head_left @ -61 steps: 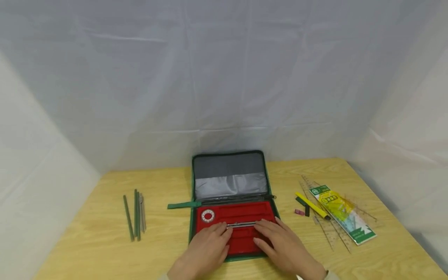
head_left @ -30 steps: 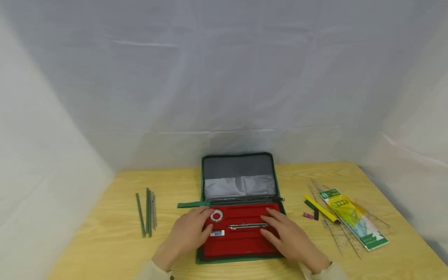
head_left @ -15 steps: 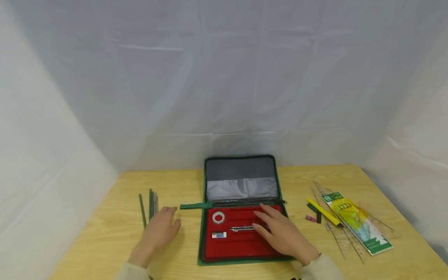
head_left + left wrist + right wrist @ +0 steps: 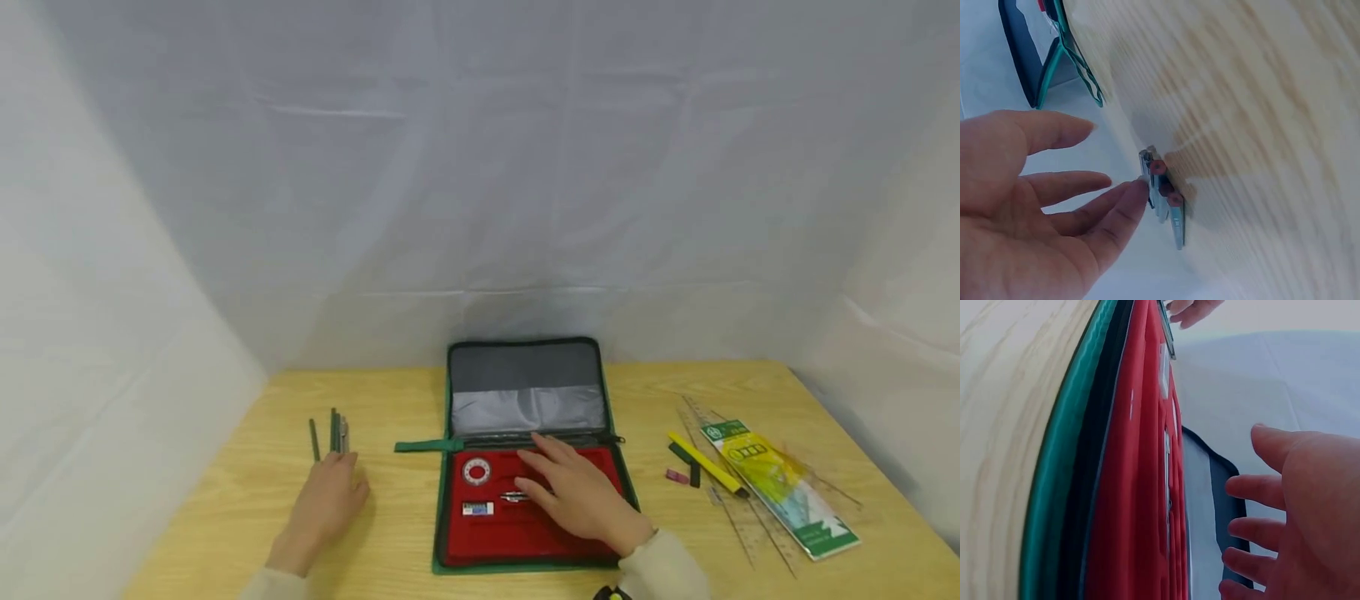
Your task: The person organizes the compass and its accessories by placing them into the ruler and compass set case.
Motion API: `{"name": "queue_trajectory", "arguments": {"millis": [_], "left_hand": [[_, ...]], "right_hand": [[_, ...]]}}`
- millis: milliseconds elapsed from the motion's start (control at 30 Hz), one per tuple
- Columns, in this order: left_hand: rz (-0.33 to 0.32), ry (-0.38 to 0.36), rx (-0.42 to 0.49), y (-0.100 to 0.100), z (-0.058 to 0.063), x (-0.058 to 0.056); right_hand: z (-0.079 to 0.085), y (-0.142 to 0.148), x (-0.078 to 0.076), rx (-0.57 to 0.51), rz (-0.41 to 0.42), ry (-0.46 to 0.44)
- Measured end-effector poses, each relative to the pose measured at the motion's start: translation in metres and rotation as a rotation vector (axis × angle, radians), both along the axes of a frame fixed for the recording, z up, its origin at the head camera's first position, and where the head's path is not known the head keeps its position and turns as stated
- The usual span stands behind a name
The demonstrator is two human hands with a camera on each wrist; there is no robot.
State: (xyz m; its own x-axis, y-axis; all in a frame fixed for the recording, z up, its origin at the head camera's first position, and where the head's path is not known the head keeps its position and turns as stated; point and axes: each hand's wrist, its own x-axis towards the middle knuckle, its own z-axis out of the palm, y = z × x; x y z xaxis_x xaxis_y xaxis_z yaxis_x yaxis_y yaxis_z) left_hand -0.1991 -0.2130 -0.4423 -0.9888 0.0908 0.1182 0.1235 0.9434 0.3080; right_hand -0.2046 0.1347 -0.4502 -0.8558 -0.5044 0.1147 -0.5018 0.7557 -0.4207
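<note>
My left hand [image 4: 324,497] reaches over the left of the table, its fingers loosely extended. In the left wrist view, a fingertip [image 4: 1138,190] meets the ends of the bundle of pencils [image 4: 1175,215]. Two green pencils [image 4: 334,429] and a slim silver tool [image 4: 344,433] show beyond that hand in the head view; their near ends are hidden. My right hand [image 4: 573,492] hovers with spread fingers over the red tray of an open zip case [image 4: 528,546], holding nothing. Below it lies a silver compass [image 4: 514,496], partly covered by the hand.
The tray also bears a white ring [image 4: 476,459] and an eraser [image 4: 477,508]. A green strap [image 4: 423,446] sticks out left. On the right lie a yellow utility knife [image 4: 707,463], a pink sharpener-sized piece [image 4: 677,476], dark green pieces [image 4: 694,475], clear rulers [image 4: 738,521] and a printed packet [image 4: 780,487].
My left hand has left the case and moved left to the pencils. The compass and eraser now lie uncovered by it in the tray. My right hand has stayed over the case.
</note>
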Motion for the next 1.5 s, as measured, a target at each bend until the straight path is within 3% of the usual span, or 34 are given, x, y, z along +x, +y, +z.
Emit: {"name": "queue_trajectory", "arguments": {"millis": [233,400,533,800,1033,1200,1333,1500], "left_hand": [[0.03,-0.069,0.003,-0.002,-0.003,-0.01],[0.106,-0.149,0.044,-0.004,-0.006,-0.02],[0.139,-0.149,0.07,-0.006,-0.008,-0.026],[0.179,-0.208,0.063,-0.005,0.001,-0.036],[0.198,-0.284,0.129,-0.006,0.006,-0.043],[0.223,-0.304,0.092,-0.007,0.006,-0.047],[0.229,-0.278,0.054,-0.005,0.006,-0.052],[0.211,-0.247,0.093,-0.007,0.005,-0.055]], "right_hand": [[-0.003,-0.006,0.0,0.004,0.013,-0.018],[-0.005,-0.005,0.002,0.012,0.022,-0.056],[-0.007,-0.004,0.002,0.011,0.029,-0.059],[-0.009,-0.004,0.003,0.013,0.03,-0.047],[-0.012,-0.003,0.003,0.013,0.027,-0.041],[-0.014,-0.001,0.003,-0.005,0.024,-0.048],[-0.013,0.002,0.002,-0.024,0.027,-0.049],[-0.011,0.002,0.002,-0.048,0.034,-0.054]]}}
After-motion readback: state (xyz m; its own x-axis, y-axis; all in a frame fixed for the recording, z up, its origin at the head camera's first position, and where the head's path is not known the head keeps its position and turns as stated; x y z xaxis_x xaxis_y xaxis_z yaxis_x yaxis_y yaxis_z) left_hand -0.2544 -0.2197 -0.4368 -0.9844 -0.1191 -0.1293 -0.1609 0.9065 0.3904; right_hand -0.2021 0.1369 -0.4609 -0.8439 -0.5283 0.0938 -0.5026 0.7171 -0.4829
